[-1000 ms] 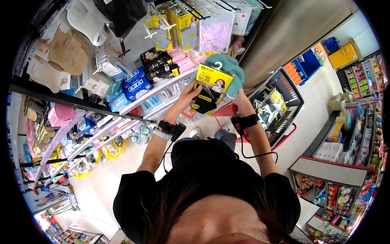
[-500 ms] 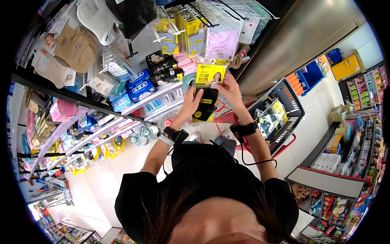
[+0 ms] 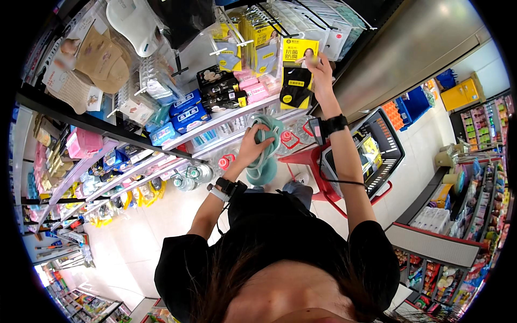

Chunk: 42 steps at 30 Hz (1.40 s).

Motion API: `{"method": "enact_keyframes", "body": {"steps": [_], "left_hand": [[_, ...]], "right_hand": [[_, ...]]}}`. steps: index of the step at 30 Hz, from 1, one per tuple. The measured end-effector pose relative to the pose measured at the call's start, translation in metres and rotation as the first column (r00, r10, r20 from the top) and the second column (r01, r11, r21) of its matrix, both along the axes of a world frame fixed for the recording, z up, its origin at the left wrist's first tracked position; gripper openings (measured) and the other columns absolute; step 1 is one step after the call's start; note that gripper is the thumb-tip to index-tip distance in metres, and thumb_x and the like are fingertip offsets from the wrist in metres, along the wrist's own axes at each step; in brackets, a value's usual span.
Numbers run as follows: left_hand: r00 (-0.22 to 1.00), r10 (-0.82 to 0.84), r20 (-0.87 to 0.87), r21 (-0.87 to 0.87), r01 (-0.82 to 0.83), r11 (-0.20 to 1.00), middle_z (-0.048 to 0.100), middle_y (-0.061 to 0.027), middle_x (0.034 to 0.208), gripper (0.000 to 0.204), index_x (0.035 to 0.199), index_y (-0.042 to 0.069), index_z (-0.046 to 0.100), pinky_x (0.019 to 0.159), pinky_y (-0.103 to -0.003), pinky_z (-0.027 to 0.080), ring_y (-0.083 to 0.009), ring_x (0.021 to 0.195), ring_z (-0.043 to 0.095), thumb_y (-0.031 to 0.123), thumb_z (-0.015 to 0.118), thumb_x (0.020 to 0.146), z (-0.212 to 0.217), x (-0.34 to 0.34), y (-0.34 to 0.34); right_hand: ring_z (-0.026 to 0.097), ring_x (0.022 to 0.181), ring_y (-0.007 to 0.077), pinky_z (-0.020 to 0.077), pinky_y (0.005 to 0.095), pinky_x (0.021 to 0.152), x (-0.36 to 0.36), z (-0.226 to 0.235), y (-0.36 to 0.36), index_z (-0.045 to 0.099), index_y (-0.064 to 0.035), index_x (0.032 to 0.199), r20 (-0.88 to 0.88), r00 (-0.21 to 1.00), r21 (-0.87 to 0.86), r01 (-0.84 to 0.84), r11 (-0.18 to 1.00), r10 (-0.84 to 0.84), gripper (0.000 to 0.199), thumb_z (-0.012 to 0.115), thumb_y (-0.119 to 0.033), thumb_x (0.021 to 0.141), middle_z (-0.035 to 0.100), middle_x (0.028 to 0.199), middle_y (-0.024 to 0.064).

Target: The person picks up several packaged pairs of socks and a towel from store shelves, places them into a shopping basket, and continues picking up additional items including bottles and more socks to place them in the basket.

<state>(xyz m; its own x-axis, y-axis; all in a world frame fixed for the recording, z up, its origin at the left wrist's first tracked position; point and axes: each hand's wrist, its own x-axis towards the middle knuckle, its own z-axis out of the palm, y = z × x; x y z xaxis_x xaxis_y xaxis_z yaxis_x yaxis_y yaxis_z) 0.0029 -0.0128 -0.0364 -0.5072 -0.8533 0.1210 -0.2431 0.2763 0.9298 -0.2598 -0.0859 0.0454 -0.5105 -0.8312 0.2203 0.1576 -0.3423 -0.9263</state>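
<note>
My right hand (image 3: 323,78) reaches up to the hanging display and grips the right edge of a flat yellow garment packet (image 3: 296,86) with black folded cloth in it. The packet hangs upright in front of other packs on hooks; whether it is on a hook I cannot tell. Lower and to the left, my left hand (image 3: 254,146) is closed around a mint-green soft thing with a looped strap (image 3: 262,172), perhaps a small bag. Its lower part hangs over my feet.
A black shopping basket (image 3: 396,137) with a red handle, holding packets, stands to the right. Shelves on the left carry blue packs (image 3: 190,114), pink packs (image 3: 256,91) and water bottles (image 3: 200,173). A metal column (image 3: 388,59) rises beside the display.
The yellow packet was held in both hands in front of me. My right hand has carried it up and right to the display. The left hand has let go of it, and the mint-green thing now shows.
</note>
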Motion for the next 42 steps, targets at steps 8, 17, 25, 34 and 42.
{"method": "enact_keyframes", "body": {"steps": [8, 17, 25, 34, 42], "left_hand": [[0.999, 0.042, -0.02, -0.037, -0.043, 0.998, 0.057, -0.0072, 0.096, 0.033, 0.098, 0.011, 0.055, 0.081, -0.035, 0.041, -0.028, 0.09, 0.049, 0.018, 0.071, 0.07, -0.001, 0.014, -0.002], [1.0, 0.0, -0.012, -0.035, 0.0, 0.999, 0.057, -0.0056, 0.097, 0.031, 0.098, 0.01, 0.055, 0.08, -0.036, 0.04, -0.0277, 0.088, 0.048, 0.019, 0.069, 0.072, 0.003, 0.02, -0.004], [1.0, 0.015, -0.011, -0.04, -0.016, 0.999, 0.058, -0.0061, 0.098, 0.03, 0.098, 0.01, 0.055, 0.079, -0.034, 0.04, -0.0266, 0.088, 0.048, 0.017, 0.069, 0.072, 0.011, 0.027, -0.001], [0.997, 0.075, 0.017, -0.02, -0.074, 0.997, 0.058, -0.0073, 0.096, 0.031, 0.098, 0.011, 0.056, 0.079, -0.032, 0.041, -0.0261, 0.088, 0.049, 0.017, 0.07, 0.071, 0.005, 0.041, -0.001], [0.999, 0.047, 0.02, -0.039, -0.046, 0.998, 0.057, -0.0092, 0.096, 0.032, 0.098, 0.011, 0.056, 0.077, -0.035, 0.042, -0.0284, 0.087, 0.051, 0.018, 0.071, 0.071, 0.003, 0.033, -0.002]], "right_hand": [[0.052, 0.093, 0.013, 0.038, 0.0234, 0.08, -0.013, -0.01, -0.028, 0.039, -0.0032, 0.124, -0.096, 0.994, 0.066, -0.043, 0.997, 0.049, 0.046, 0.055, 0.003, 0.081, 0.056, 0.102, 0.0061], [0.053, 0.097, 0.015, 0.0401, 0.0255, 0.084, -0.001, -0.025, -0.06, 0.041, -0.0017, 0.121, -0.268, 0.962, -0.053, 0.035, 0.998, -0.048, 0.044, 0.055, 0.007, 0.08, 0.055, 0.105, 0.006], [0.054, 0.084, 0.0121, 0.0406, 0.0242, 0.075, 0.029, -0.043, -0.11, 0.046, -0.0036, 0.109, -0.265, 0.963, -0.041, 0.041, 0.998, -0.05, 0.034, 0.056, 0.005, 0.078, 0.056, 0.093, 0.0031], [0.051, 0.097, 0.0132, 0.0359, 0.0266, 0.086, 0.045, -0.052, -0.092, 0.046, -0.0038, 0.113, 0.022, 1.0, -0.047, 0.007, 0.999, -0.006, 0.036, 0.05, 0.009, 0.079, 0.055, 0.106, 0.0037], [0.055, 0.088, 0.0156, 0.0425, 0.0259, 0.074, 0.019, -0.045, -0.106, 0.039, -0.0043, 0.118, -0.335, 0.934, -0.105, 0.092, 0.99, -0.123, 0.04, 0.055, -0.001, 0.081, 0.056, 0.1, 0.008]]}}
